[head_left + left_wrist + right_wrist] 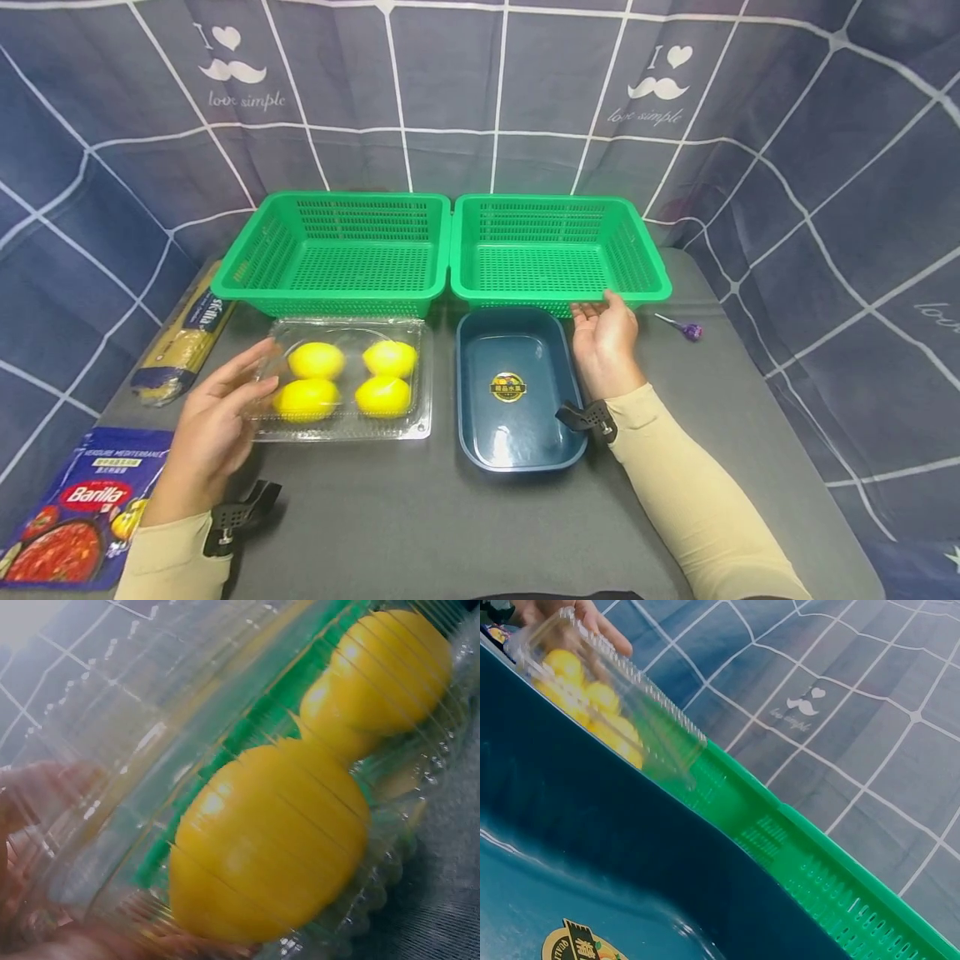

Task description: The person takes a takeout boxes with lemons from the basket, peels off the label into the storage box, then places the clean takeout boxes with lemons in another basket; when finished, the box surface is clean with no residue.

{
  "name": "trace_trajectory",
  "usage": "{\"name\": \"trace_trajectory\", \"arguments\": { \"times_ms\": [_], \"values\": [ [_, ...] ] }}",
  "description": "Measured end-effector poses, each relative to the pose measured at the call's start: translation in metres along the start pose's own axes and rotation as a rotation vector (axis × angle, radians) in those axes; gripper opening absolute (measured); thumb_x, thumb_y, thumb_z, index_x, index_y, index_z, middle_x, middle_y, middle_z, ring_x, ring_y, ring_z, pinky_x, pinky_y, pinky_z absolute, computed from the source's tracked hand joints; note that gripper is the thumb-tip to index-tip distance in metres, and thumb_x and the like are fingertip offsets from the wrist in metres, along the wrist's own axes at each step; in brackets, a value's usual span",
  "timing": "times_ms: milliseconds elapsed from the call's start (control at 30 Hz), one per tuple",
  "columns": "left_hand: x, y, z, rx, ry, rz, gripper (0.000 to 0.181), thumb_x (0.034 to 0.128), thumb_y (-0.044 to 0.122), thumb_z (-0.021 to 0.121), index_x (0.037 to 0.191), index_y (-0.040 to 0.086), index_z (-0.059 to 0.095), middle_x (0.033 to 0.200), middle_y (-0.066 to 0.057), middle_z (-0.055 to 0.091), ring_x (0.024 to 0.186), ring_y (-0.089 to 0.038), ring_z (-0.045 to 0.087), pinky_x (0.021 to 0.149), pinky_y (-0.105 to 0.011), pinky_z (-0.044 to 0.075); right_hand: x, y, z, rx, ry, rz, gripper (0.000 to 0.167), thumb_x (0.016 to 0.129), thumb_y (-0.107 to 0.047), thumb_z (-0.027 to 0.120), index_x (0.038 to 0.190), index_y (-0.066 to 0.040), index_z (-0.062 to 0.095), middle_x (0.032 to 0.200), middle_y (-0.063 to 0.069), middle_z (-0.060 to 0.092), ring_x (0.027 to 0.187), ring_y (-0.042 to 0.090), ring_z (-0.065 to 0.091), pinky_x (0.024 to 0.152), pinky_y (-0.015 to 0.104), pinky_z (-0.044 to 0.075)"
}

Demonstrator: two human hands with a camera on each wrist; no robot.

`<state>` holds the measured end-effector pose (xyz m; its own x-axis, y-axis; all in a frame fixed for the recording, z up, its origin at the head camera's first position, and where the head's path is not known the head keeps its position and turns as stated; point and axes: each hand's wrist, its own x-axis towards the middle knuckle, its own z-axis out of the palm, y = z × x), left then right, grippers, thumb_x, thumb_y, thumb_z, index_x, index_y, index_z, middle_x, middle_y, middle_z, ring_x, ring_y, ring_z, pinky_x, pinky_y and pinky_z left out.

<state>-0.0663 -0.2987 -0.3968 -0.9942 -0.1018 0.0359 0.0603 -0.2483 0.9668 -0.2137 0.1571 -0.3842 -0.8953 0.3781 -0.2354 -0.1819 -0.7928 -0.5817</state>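
A clear plastic clamshell box [347, 425] sits left of centre on the table, with several yellow lemons [316, 361] inside. My left hand [219, 415] is at the box's left end, thumb and fingers apart and fairly straight, overlapping its edge. Through the clear plastic in the left wrist view, part of that hand shows blurred behind the lemons [270, 840]. My right hand [606, 337] lies palm up beside the right wall of a dark blue basin [517, 437], fingers loosely bent near a green basket's front rim. Contact with the basin or basket cannot be made out.
Two green baskets [337, 296] [555, 296] stand side by side at the back, against a checked cloth. On the left lie a pasta packet [180, 337] and a Barilla sauce pouch [93, 508]. A purple lollipop [690, 331] lies right of my right hand.
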Motion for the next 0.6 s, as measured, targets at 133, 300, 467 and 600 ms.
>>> {"name": "trace_trajectory", "arguments": {
  "times_ms": [133, 300, 467, 600],
  "values": [
    [-0.008, 0.005, -0.001, -0.012, 0.015, 0.005, 0.052, 0.1043, -0.002, 0.063, 0.155, 0.005, 0.053, 0.155, -0.013, 0.043, 0.116, -0.015, 0.065, 0.075, -0.018, 0.057, 0.001, 0.0, -0.001, 0.011, 0.008, 0.004, 0.022, 0.115, -0.012, 0.034, 0.128, 0.002, 0.048, 0.121, 0.016, 0.043, 0.102, 0.024, 0.046, 0.107, 0.038, 0.042],
    [-0.013, 0.01, 0.001, -0.064, 0.044, 0.036, 0.052, 0.1029, -0.008, 0.061, 0.153, 0.003, 0.055, 0.148, -0.009, 0.049, 0.105, -0.015, 0.069, 0.06, -0.016, 0.054, 0.002, -0.001, -0.002, 0.012, 0.004, 0.01, 0.025, 0.115, -0.011, 0.033, 0.132, 0.001, 0.047, 0.127, 0.016, 0.044, 0.108, 0.023, 0.049, 0.112, 0.039, 0.04],
    [-0.018, 0.024, 0.007, 0.005, 0.064, -0.009, 0.053, 0.1057, 0.001, 0.063, 0.157, 0.01, 0.052, 0.159, -0.014, 0.035, 0.054, -0.008, 0.059, 0.025, -0.029, 0.014, 0.001, -0.001, -0.001, 0.013, 0.004, 0.012, 0.025, 0.115, -0.012, 0.033, 0.131, 0.001, 0.047, 0.126, 0.016, 0.044, 0.106, 0.023, 0.049, 0.112, 0.039, 0.04],
    [-0.015, 0.036, 0.015, -0.044, 0.068, 0.028, 0.051, 0.1053, -0.001, 0.062, 0.155, 0.009, 0.054, 0.154, -0.012, 0.045, 0.053, -0.008, 0.058, 0.028, -0.031, 0.005, 0.0, -0.001, -0.001, 0.014, 0.006, 0.013, 0.025, 0.115, -0.012, 0.033, 0.131, 0.001, 0.048, 0.125, 0.015, 0.044, 0.106, 0.023, 0.048, 0.111, 0.039, 0.04]
  ]
}}
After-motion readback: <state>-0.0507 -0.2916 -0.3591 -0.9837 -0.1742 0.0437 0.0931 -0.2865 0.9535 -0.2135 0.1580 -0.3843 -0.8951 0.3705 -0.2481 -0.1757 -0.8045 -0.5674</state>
